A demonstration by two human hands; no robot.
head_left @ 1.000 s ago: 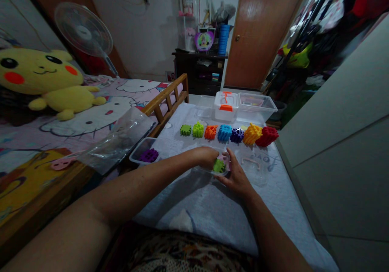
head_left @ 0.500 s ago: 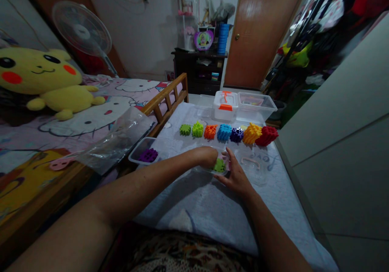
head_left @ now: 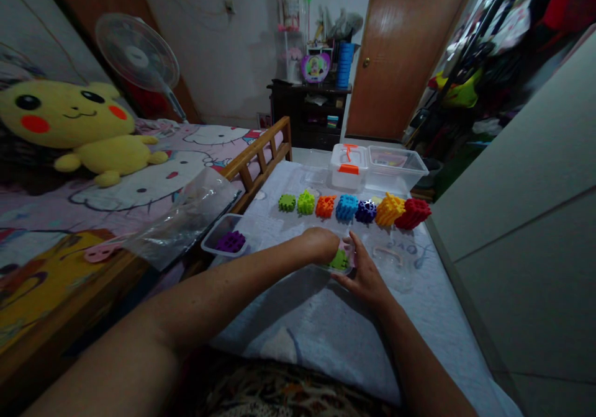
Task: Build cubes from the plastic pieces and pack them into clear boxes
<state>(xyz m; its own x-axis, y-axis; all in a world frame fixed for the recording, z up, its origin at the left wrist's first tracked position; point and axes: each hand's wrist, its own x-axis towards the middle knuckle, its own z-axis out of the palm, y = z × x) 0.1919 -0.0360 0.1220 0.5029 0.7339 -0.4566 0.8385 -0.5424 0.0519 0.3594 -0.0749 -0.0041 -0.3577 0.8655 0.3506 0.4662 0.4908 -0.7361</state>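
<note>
My left hand reaches into a small clear container; its fingers are hidden inside, beside green pieces. Against the container's right side rests my right hand, thumb and fingers gripping its wall. Behind them runs a row of piece stacks: dark green, lime, orange, light blue, dark blue, yellow and red. To the left, a clear tub holds purple pieces.
A lidded box with orange clips and an open clear bin stand at the back. A transparent lid lies right of my hands. Left are a wooden rail, a plastic bag and a yellow plush toy.
The view has shifted slightly, so everything sits a little lower and farther right. Both hands remain at the small container, with the left still inside it.
</note>
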